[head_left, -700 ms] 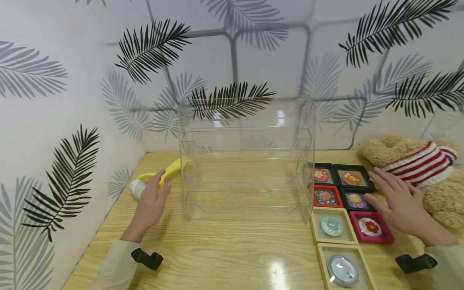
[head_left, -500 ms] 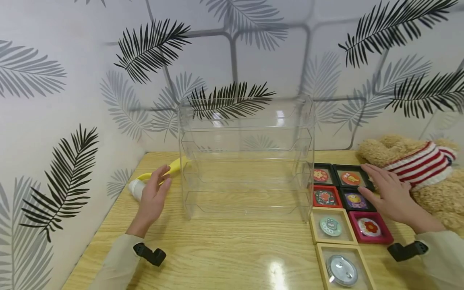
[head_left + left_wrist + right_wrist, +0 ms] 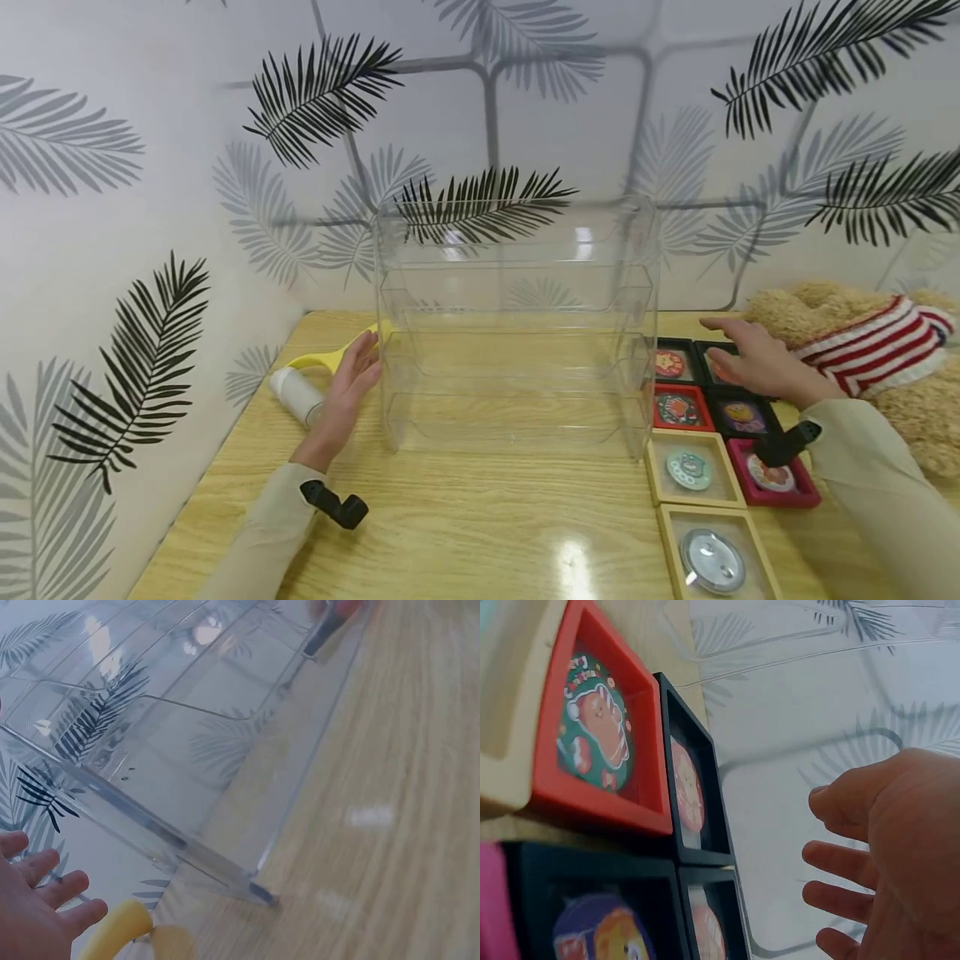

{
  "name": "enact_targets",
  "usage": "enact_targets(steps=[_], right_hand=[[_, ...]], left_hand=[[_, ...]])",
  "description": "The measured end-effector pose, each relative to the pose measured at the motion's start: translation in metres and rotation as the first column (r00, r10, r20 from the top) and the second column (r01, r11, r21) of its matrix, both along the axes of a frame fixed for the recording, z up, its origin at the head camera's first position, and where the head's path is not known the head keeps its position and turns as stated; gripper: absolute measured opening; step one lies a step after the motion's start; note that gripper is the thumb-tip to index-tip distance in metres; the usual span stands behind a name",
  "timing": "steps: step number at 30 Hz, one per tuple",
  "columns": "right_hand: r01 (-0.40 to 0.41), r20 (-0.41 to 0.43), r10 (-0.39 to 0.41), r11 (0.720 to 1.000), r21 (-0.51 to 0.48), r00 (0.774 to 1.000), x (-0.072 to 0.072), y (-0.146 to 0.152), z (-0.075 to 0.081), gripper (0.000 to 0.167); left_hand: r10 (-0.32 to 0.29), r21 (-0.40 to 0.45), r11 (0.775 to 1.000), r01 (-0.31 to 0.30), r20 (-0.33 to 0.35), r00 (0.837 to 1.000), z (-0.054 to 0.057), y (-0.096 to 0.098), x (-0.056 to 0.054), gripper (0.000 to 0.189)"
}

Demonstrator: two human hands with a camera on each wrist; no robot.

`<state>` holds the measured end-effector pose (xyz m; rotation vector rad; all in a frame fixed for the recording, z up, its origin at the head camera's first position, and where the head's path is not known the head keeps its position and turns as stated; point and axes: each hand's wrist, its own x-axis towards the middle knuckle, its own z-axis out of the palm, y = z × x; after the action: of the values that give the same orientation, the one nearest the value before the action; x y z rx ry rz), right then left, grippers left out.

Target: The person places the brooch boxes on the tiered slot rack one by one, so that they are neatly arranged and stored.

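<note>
A clear tiered acrylic rack (image 3: 517,412) stands upright at the middle of the table. Beside its left side is my left hand (image 3: 343,412), fingers extended and nothing held; the left wrist view shows the fingers (image 3: 64,889) apart from the clear wall. On the other side my right hand (image 3: 765,367) hovers over the black frames, its fingers loosely spread. Below it lie a red frame (image 3: 649,791) with a gingerbread badge and black frames (image 3: 721,840) holding round badges. Whether either hand touches the rack cannot be made out.
A white cylinder (image 3: 297,396) and a yellow curved item (image 3: 318,360) lie left of the rack. Two wooden frames (image 3: 660,492) and a magenta frame (image 3: 806,493) line the right side. A teddy bear (image 3: 918,417) lies behind them. Patterned walls (image 3: 525,125) border the table.
Both hands have moved inward, toward the rack. My right hand has left the teddy bear's side and now covers part of a black frame. The rack has stayed in place.
</note>
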<state>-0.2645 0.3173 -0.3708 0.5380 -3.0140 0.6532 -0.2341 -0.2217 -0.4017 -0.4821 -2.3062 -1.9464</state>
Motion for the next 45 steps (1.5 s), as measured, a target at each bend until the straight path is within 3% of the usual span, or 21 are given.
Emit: enact_targets(steps=[5,10,18,26,33,39,45], right_hand=[[-0.056,0.003,0.056,0.998,0.006,0.998,-0.020,-0.011,-0.004,0.049],[-0.085,-0.016,0.087,0.993,0.083,0.996,-0.037,-0.017,-0.011,0.044],[0.003,0.067,-0.018,0.975,0.220,0.998,-0.052,-0.023,-0.019,0.041],[0.015,0.084,-0.036,0.971,0.237,0.996,-0.064,-0.028,-0.025,0.030],[-0.056,-0.008,0.058,0.982,0.180,0.998,-0.072,-0.032,-0.029,0.022],[-0.024,0.035,0.018,0.982,0.187,0.999,-0.077,-0.038,-0.030,0.010],[-0.049,0.059,0.039,0.982,0.183,0.998,-0.082,-0.043,-0.026,0.016]], left_hand=[[-0.037,0.077,0.996,0.036,0.012,0.999,0.000,0.007,-0.007,0.067],[-0.060,0.108,0.992,0.058,0.013,0.998,0.000,0.012,-0.010,0.073],[-0.102,0.083,0.991,0.103,-0.006,0.995,-0.005,0.017,-0.017,0.069],[-0.125,0.096,0.987,0.127,-0.025,0.992,-0.009,0.019,-0.018,0.068],[-0.151,0.122,0.981,0.153,-0.021,0.988,-0.006,0.023,-0.015,0.067],[-0.128,0.100,0.987,0.123,0.049,0.990,-0.010,0.024,-0.014,0.067],[-0.129,0.095,0.988,0.122,0.066,0.989,-0.012,0.024,-0.013,0.066]])
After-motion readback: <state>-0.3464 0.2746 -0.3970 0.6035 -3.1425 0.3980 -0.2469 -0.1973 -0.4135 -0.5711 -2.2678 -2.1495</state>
